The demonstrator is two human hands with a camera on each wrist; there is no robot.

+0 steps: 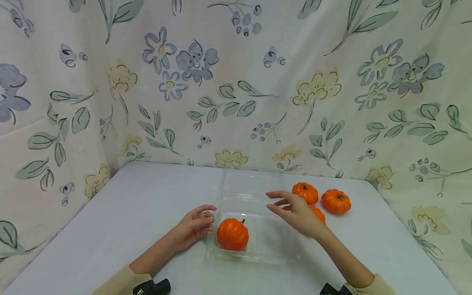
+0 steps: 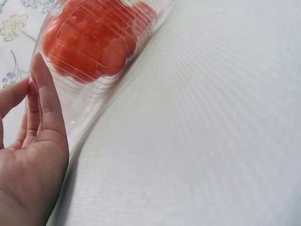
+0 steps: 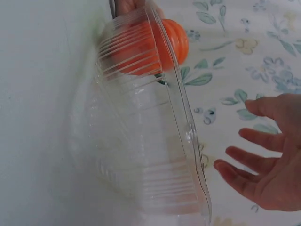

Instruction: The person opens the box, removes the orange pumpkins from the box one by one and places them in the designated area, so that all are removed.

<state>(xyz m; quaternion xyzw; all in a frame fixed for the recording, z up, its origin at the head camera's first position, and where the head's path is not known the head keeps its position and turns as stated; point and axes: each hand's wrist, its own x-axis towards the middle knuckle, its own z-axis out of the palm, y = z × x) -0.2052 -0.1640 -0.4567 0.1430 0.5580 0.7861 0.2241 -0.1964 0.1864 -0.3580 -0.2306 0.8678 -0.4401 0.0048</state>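
Observation:
An orange toy pumpkin (image 1: 232,234) with a green stem sits in the front left of a clear plastic clamshell container (image 1: 265,259), whose lid lies folded back. At the container's left side is my left hand (image 1: 193,227), its fingers touching the rim beside the pumpkin. In the left wrist view the fingertips meet the clear wall, with the pumpkin (image 2: 94,42) showing through it. Over the container's right part hovers my right hand (image 1: 295,213), fingers spread and slightly bent, holding nothing. The right wrist view shows this hand (image 3: 270,155) apart from the rim.
Three more orange pumpkins lie on the white table (image 1: 147,205) right of the container: one at the back (image 1: 305,193), one farther right (image 1: 336,201), and one (image 1: 318,214) partly hidden by my right hand. A floral curtain (image 1: 236,82) stands behind the table.

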